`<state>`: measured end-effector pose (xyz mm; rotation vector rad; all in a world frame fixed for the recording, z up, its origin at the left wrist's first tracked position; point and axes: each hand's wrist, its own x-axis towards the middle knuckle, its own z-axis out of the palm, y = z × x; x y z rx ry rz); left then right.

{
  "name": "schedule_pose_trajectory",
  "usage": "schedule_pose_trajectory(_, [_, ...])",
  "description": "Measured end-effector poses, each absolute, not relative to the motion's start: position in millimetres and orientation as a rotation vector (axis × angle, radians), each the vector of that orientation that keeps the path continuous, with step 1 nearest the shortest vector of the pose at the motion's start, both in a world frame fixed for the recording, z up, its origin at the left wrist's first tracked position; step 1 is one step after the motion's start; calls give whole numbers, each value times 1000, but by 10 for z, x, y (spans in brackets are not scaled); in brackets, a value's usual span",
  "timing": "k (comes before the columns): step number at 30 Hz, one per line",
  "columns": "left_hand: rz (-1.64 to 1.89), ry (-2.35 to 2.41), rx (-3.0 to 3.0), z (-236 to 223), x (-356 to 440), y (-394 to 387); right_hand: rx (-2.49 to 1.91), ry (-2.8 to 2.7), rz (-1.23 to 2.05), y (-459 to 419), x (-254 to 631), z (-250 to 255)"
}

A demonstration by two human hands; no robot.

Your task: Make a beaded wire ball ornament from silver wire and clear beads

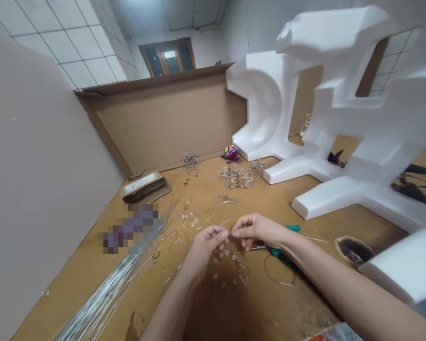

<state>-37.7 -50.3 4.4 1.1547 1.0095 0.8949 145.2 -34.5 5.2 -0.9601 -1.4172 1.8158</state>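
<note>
My left hand (212,240) and my right hand (250,230) meet over the table, each closed in a pinch. Between the fingertips is a thin wire (230,232), held from both sides. Below the hands lies or hangs a loop of wire with clear beads (215,276); whether it joins the pinched wire I cannot tell. Teal-handled pliers (293,228) lie partly under my right wrist. A bent wire loop (280,283) rests beneath my right forearm. Several loose clear beads (190,219) are beyond my left hand.
A bundle of straight wires (106,289) lies at left, beside a small open cardboard box (147,187). Coiled wire pieces (236,176) and a colourful round object (230,152) sit at the back. White foam blocks (323,175) stand right, near a hole (353,249) in the table.
</note>
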Motion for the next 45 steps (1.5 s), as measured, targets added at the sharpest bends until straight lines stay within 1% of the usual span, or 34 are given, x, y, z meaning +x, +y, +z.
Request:
schedule_pose_trajectory(4, [907,1042,1184,33,-356,-498,-926,-1473,1822,-361,1470,79])
schedule_pose_trajectory(11, [1055,1067,1190,29,-289,-535,-884,-1437,1849,-378,1466,142])
schedule_pose_trajectory(17, [956,1077,1242,12,-360,-491,-994,-1547,1730,-333,1485,95])
schedule_pose_trajectory(21, [883,1104,1265,-4,-360,-471,-975,-1574,1702,-313,1458,24])
schedule_pose_trajectory(32, [935,1149,1261,-13,-293,-527,-876,-1477,1739,-360,1391,-17])
schedule_pose_trajectory(38, [931,1152,1236,34,-307,-537,-905,-1606,1713,-379,1374,-35])
schedule_pose_trajectory(40, [964,1157,1224,38,-322,-525,-962,-1691,1630,-408,1403,-22])
schedule_pose_trajectory(41, [979,1158,1213,39,-332,-518,-1011,-1757,1526,-432,1435,2])
schedule_pose_trajectory(42, [991,1159,1201,41,-343,-510,-1076,-1840,1383,-464,1481,39])
schedule_pose_trajectory(45, [998,1153,1167,46,-374,-492,-1378,-2169,778,-587,1681,214])
